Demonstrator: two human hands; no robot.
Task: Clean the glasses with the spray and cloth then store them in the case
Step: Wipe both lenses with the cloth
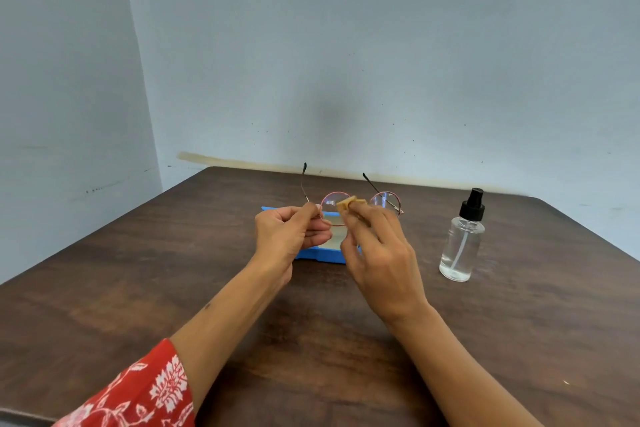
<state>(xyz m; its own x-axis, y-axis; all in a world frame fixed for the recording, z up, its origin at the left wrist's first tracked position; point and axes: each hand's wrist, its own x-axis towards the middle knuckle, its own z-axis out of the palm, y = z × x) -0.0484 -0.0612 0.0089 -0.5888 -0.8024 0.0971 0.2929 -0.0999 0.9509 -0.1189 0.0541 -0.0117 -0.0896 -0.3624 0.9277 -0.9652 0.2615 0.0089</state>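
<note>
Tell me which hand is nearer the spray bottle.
Right. The right hand with the cloth is just left of the spray bottle; the left hand, holding the glasses, is farther left.

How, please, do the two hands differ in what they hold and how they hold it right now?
The left hand pinches the round pink-rimmed glasses at the hinge by one lens, while the right hand pinches a small tan cloth against that lens. The left hand shows its palm side, the right hand its back. Both are raised above the open blue case on the dark wooden table.
</note>
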